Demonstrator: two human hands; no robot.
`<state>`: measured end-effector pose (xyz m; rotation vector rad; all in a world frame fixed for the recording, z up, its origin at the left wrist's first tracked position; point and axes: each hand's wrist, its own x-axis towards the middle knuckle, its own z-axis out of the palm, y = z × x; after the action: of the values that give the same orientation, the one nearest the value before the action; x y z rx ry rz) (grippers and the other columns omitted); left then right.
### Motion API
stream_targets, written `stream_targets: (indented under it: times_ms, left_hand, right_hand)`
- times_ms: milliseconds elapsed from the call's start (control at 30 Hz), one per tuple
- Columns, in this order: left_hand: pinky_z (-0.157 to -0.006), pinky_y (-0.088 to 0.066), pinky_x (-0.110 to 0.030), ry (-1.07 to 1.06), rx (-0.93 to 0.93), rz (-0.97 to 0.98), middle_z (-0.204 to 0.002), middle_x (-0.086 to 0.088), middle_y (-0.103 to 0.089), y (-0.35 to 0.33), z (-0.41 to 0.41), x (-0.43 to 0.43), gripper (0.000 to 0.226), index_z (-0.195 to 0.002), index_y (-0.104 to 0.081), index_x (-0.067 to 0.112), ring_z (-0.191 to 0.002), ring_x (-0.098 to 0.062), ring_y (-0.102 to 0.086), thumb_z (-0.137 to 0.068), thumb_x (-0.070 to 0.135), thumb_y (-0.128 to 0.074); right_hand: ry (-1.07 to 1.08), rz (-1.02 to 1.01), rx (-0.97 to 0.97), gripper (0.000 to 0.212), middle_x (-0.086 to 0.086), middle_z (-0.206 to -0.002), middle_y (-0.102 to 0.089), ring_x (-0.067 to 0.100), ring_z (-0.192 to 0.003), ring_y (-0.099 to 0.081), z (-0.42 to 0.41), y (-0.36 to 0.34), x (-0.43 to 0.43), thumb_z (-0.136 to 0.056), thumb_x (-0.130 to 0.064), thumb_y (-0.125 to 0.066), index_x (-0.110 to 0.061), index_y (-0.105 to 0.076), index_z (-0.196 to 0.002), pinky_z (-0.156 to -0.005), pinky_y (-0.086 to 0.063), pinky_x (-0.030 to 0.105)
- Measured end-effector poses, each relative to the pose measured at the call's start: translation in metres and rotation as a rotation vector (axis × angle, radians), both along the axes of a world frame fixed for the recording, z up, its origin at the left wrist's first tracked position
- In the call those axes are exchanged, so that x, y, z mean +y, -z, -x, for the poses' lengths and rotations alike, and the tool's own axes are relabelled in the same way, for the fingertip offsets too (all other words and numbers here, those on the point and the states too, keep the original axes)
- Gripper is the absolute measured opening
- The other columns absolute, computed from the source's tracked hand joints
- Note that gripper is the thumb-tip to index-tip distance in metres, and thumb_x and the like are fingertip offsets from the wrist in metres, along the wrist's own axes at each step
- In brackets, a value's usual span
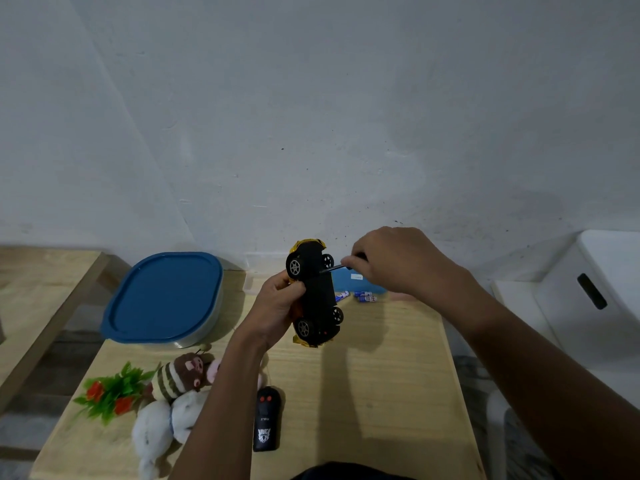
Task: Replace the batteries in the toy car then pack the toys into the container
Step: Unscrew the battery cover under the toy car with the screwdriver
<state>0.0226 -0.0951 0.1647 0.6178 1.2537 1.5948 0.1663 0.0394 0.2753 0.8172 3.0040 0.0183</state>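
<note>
The left hand (277, 303) gripped the car (317, 292) above the surface (381, 375), underside turned up, seemingly so the screwdriver (334, 269) pinched in the right hand (394, 261) could get at it, with batteries (363, 296) lying ready behind.

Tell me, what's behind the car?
Small batteries lie on the table behind the car. A blue thing sits there too, mostly covered by the car and the right hand, so I can't tell what it is.
</note>
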Motion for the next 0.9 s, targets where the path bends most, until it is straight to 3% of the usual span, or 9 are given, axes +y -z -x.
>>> stream_targets:
  times_ms: [200,300,367,467,567,700,800,900]
  left_hand:
    - [-0.07,-0.057,-0.033,0.011,-0.031,0.025,-0.089,-0.01,-0.072,0.003,-0.003,-0.001,0.031,-0.106,-0.068,0.005,-0.084,-0.022,-0.07,-0.078,0.016,-0.061]
    - [-0.072,-0.057,-0.034,0.004,-0.048,0.019,-0.088,-0.009,-0.072,0.004,-0.003,-0.002,0.03,-0.105,-0.067,0.005,-0.084,-0.022,-0.069,-0.078,0.016,-0.06]
    - [-0.07,-0.058,-0.033,-0.004,-0.059,0.003,-0.087,-0.008,-0.072,0.003,-0.002,-0.002,0.029,-0.104,-0.067,0.004,-0.083,-0.021,-0.07,-0.078,0.015,-0.059]
    - [-0.07,-0.058,-0.032,-0.004,-0.056,-0.006,-0.088,-0.009,-0.072,0.002,-0.001,-0.001,0.029,-0.105,-0.066,0.003,-0.084,-0.022,-0.07,-0.079,0.015,-0.058]
    - [-0.07,-0.058,-0.032,-0.016,-0.045,-0.01,-0.087,-0.008,-0.072,0.0,0.001,-0.001,0.028,-0.103,-0.067,0.005,-0.083,-0.022,-0.07,-0.078,0.015,-0.059]
    - [-0.07,-0.058,-0.033,-0.024,-0.041,-0.025,-0.086,-0.009,-0.072,-0.001,0.003,-0.002,0.03,-0.101,-0.067,0.005,-0.082,-0.022,-0.07,-0.073,0.016,-0.064]
    - [-0.069,-0.058,-0.033,-0.026,-0.032,-0.018,-0.085,-0.009,-0.071,-0.001,0.003,-0.002,0.028,-0.102,-0.067,0.005,-0.081,-0.023,-0.07,-0.076,0.013,-0.059]
    - [-0.069,-0.059,-0.033,-0.015,-0.026,-0.021,-0.085,-0.009,-0.071,-0.002,0.002,-0.003,0.028,-0.102,-0.066,0.004,-0.081,-0.022,-0.07,-0.077,0.012,-0.059]
  right_hand:
    - [-0.163,0.041,0.119,0.022,-0.011,-0.111,-0.062,0.012,-0.097,-0.056,-0.005,-0.003,-0.001,-0.095,-0.038,-0.057,-0.033,-0.07,-0.112,-0.071,-0.043,0.028]
    - [-0.16,0.054,0.139,0.028,-0.009,-0.117,-0.061,0.013,-0.101,-0.055,-0.005,0.001,-0.003,-0.093,-0.035,-0.061,-0.033,-0.067,-0.12,-0.076,-0.045,0.028]
    - [-0.054,0.069,0.067,0.04,-0.004,-0.121,-0.06,0.017,-0.104,-0.059,-0.005,0.003,-0.003,-0.092,-0.044,-0.059,-0.029,-0.06,-0.129,-0.077,-0.045,0.029]
    - [0.081,0.063,-0.114,0.05,0.001,-0.092,-0.064,0.018,-0.078,-0.062,-0.005,0.006,-0.001,-0.089,-0.06,-0.054,-0.016,-0.066,-0.109,-0.059,-0.042,0.028]
    - [0.054,0.048,-0.097,0.05,-0.002,-0.075,-0.062,0.016,-0.067,-0.058,-0.006,0.009,-0.004,-0.091,-0.062,-0.046,-0.017,-0.068,-0.091,-0.052,-0.035,0.026]
    - [-0.013,-0.018,-0.004,0.044,-0.003,-0.088,-0.07,0.018,-0.074,-0.062,-0.007,0.004,-0.004,-0.099,-0.048,-0.034,-0.024,-0.07,-0.091,-0.061,-0.042,0.028]
    - [-0.07,0.025,0.041,0.027,-0.012,-0.108,-0.066,0.015,-0.091,-0.063,-0.008,-0.003,-0.004,-0.097,-0.048,-0.046,-0.039,-0.066,-0.113,-0.069,-0.045,0.028]
    - [-0.072,0.052,0.069,0.026,-0.012,-0.113,-0.063,0.015,-0.095,-0.062,-0.009,-0.004,-0.004,-0.094,-0.047,-0.055,-0.044,-0.062,-0.119,-0.067,-0.04,0.027]
